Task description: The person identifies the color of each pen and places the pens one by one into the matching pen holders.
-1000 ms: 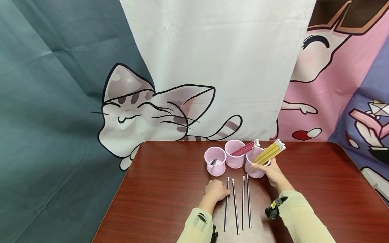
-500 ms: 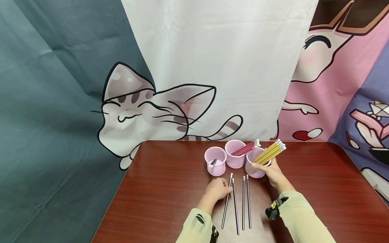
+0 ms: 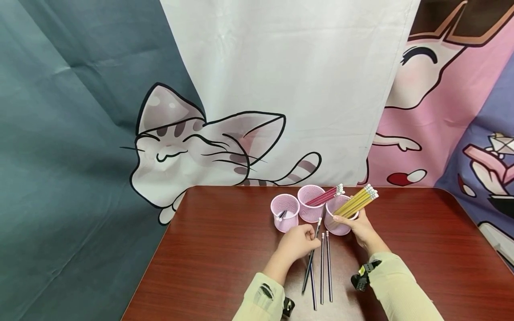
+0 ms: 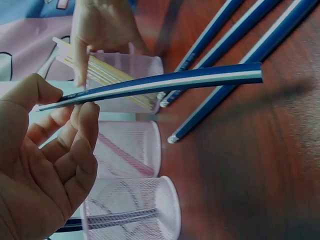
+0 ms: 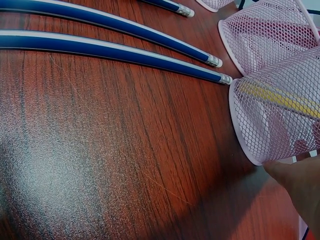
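In the head view my left hand (image 3: 298, 243) pinches a blue-and-white striped pencil (image 4: 175, 79) between thumb and fingertips. That pencil is raised off the table, slanting above three more blue striped pencils (image 3: 329, 272) laid in a row. On the right, my right hand (image 3: 363, 229) grips a pink mesh pencil cup (image 3: 336, 229), its thumb at the rim and other fingers mostly hidden behind. Yellow pencils (image 3: 355, 200) lean out of this cup, white erasers up. Just beyond my left hand stands another mesh cup (image 3: 292, 218) with a few dark pencils (image 3: 282, 215) inside.
A third pink mesh cup (image 3: 308, 215), holding red pencils (image 3: 324, 196), stands between and slightly behind the other two. All rest on a reddish-brown wooden table (image 3: 217, 249). A printed cloth (image 3: 257, 80) with cartoon figures hangs behind the table's far edge.
My left hand has lifted the leftmost blue pencil from the table and carried it right and forward, over the neighbouring pencil. The right hand has stayed on its cup.
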`<state>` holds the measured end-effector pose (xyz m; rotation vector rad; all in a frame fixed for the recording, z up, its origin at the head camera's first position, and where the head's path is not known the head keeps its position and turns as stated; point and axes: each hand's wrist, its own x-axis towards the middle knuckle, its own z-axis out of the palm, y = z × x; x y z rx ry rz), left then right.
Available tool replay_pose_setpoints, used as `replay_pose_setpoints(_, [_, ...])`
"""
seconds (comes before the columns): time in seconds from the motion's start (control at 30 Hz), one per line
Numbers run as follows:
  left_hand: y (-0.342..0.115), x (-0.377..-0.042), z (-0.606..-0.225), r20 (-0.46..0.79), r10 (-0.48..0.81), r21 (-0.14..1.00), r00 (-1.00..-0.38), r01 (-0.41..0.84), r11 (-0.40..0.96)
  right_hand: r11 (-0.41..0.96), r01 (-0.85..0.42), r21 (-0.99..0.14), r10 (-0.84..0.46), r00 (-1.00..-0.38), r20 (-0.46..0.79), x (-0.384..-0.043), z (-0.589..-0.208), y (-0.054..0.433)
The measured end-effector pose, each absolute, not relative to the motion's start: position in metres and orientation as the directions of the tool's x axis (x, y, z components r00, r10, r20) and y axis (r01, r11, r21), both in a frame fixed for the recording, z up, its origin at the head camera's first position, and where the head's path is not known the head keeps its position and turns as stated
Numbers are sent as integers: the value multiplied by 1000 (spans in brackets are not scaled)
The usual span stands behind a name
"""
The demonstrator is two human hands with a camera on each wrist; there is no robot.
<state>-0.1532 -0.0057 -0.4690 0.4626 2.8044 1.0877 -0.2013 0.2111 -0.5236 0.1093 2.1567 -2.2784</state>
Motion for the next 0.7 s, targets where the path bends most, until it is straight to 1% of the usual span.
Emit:
replay_pose_setpoints(0.13, [-6, -153, -459, 59, 320, 666, -945, 276, 693, -58, 46, -997, 51, -997, -49, -201, -524, 211])
replay_pose_setpoints(0.23, [-7, -153, -449, 88, 319, 687, -944, 289, 667, -61, 37, -997, 51, -998, -40, -201, -524, 210])
replay_pose_setpoints(0.43, [-11, -156, -417, 220, 292, 754, -931, 352, 555, -62, 44, -997, 56, -997, -47, -203, -525, 212])
replay_pose_setpoints(0.6, [-19, -160, -393, 249, 232, 890, -940, 316, 327, -59, 52, -997, 62, -997, -56, -201, -524, 211])
replay_pose_setpoints(0.7, [-27, -164, -387, 282, 154, 932, -947, 308, 192, -58, 36, -998, 61, -997, -39, -201, -526, 212])
